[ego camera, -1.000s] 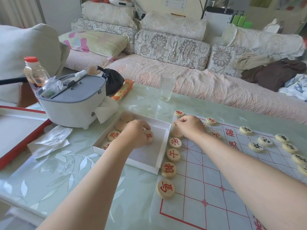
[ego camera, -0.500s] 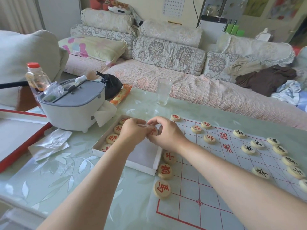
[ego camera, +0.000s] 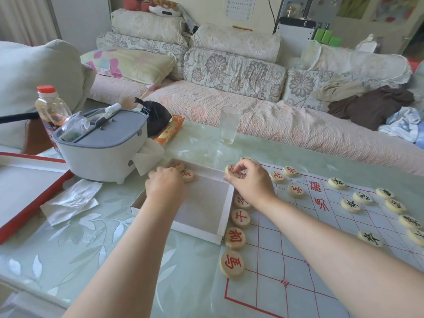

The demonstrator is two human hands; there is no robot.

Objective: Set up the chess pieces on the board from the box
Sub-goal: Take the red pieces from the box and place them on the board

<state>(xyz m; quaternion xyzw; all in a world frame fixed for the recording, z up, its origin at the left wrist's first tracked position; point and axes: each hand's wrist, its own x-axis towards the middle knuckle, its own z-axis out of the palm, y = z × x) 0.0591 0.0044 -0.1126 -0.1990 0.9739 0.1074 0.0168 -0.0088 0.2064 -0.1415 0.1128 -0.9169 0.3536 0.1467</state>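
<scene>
Two bare hands work at a glass-topped table (ego camera: pixel 96 244) with a pale leaf pattern under its glossy surface. The right hand (ego camera: pixel 252 183) pinches a round, cream wooden disc (ego camera: pixel 230 170) with a red character between thumb and fingertips, holding it tilted above the far right corner of the box (ego camera: pixel 220 210), where box and board meet. The left hand (ego camera: pixel 164 185) reaches palm-down into the box's far left corner, fingers curled over pieces there; whether it grips one cannot be told. Two more red discs (ego camera: pixel 188 175) show just past its knuckles. The box is a shallow white cardboard tray with thin upright walls and a mostly bare grey-white floor. Touching its right side lies the board (ego camera: pixel 298 260), a flat thin sheet printed with a red grid and red characters. A column of thick red-marked discs (ego camera: pixel 232 263) runs along the board's left edge, with others near the far edge (ego camera: pixel 289 171). Black-marked discs (ego camera: pixel 350 205) are scattered toward the right. On the left stands a rounded grey-and-white plastic tub (ego camera: pixel 101 145) with tissue poking from its side, a red-capped bottle (ego camera: pixel 51 106) behind it, and crumpled white paper (ego camera: pixel 71 200) in front. A clear drinking glass (ego camera: pixel 229 125) stands at the table's far edge, before a sofa (ego camera: pixel 229 111) of quilted, floral fabric.
</scene>
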